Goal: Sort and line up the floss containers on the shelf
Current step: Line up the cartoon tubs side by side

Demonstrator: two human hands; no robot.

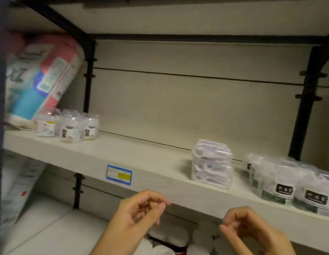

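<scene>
A pale shelf (pixel 152 173) runs across the view. At its left stand three small clear floss jars (pixel 68 126) close together. A clear pack of white floss picks (pixel 211 163) stands upright right of the middle. Further right sit several round floss containers (pixel 287 188) with dark and green labels, running out of frame. My left hand (pixel 139 212) hovers below the shelf's front edge, its fingers loosely curled and holding nothing. My right hand (pixel 246 227) is beside it, likewise loosely curled and holding nothing. Neither hand touches a container.
A large pink and blue paper-roll pack (pixel 42 76) leans at the shelf's far left. A blue-edged price tag (pixel 119 174) is stuck on the shelf front. Black brackets (pixel 90 74) flank the bay. White goods lie on the lower shelf (pixel 49 229).
</scene>
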